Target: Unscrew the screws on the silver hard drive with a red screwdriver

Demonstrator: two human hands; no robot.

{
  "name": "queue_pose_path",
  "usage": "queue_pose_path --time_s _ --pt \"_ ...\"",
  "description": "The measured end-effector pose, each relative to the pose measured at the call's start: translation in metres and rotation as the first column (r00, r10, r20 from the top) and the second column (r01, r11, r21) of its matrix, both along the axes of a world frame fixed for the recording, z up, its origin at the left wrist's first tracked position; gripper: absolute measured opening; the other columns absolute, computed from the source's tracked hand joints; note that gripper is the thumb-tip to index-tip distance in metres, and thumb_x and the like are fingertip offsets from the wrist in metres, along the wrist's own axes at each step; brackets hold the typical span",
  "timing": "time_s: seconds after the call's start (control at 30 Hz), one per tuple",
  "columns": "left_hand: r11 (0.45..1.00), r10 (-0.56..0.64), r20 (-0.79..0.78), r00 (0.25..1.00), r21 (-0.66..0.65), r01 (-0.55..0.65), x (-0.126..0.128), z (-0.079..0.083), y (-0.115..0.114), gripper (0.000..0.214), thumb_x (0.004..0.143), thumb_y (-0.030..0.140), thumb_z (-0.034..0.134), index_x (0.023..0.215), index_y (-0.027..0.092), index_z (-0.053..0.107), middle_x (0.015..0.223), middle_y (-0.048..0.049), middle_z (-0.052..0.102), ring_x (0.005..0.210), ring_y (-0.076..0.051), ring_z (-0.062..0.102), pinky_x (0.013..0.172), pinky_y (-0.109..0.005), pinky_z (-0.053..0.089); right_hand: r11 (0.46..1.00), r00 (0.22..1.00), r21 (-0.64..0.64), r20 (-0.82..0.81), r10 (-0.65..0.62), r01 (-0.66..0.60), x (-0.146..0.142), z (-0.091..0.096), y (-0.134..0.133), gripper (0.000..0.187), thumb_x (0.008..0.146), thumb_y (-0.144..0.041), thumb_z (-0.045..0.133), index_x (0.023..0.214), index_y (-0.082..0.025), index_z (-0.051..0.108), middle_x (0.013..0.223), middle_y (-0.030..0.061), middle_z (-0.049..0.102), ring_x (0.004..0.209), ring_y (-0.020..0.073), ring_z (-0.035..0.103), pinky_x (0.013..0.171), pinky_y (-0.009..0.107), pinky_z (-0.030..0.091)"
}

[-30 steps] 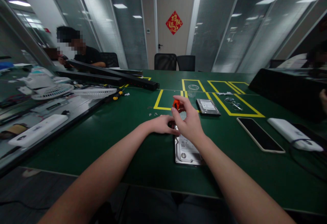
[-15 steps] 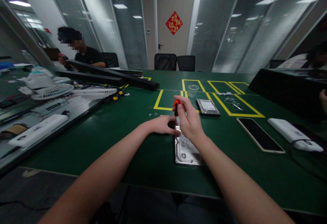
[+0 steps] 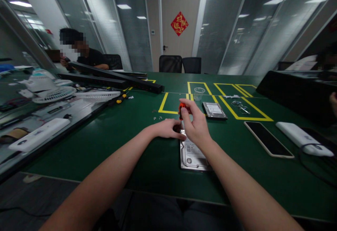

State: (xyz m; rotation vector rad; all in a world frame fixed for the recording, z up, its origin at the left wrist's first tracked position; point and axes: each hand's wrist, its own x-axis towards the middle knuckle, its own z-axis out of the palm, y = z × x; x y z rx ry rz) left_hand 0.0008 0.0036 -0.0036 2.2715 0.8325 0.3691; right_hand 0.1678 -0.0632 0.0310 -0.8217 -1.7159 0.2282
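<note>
Wrapped in the fingers of my right hand (image 3: 197,124) is a screwdriver (image 3: 182,108) with a red and black handle. It stands upright, its shaft pointing down at the far left corner of a silver hard drive (image 3: 193,159). The tip is hidden behind my hands. My left hand (image 3: 168,128) grips that same corner of the drive, thumb lying over the top. The drive rests flat on the green table, partly covered by my right hand and forearm. Several tiny pieces, perhaps screws (image 3: 154,118), lie just beyond my left hand.
Beyond my right hand lie a second hard drive (image 3: 214,110) and a clear plastic cup (image 3: 199,93). To the right are a phone (image 3: 268,139) and a white device (image 3: 302,138). Fan parts (image 3: 55,92) and black bars (image 3: 118,76) crowd the left. A person (image 3: 86,53) sits across the table.
My right hand has turned slightly around the screwdriver handle. My left hand and the hard drive have stayed in place.
</note>
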Motion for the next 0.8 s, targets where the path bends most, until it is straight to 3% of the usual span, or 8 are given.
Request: queue_pose_path --time_s 0.8 --pt "1.000 0.002 -0.020 1.000 -0.012 -0.002 0.0002 0.0047 -0.0030 0.058 0.075 0.062 0.083 0.112 0.019 0.073 0.108 -0.0086 0.077 0.098 -0.028 0.071 0.088 -0.038 0.053 1.000 0.996 -0.014 -0.091 -0.020 0.019 -0.0001 -0.0023 0.0023 0.024 0.100 -0.027 0.060 0.124 -0.027 0.056 0.109 0.0057 0.074 0.100 0.0220 0.073 0.090 0.044 0.060"
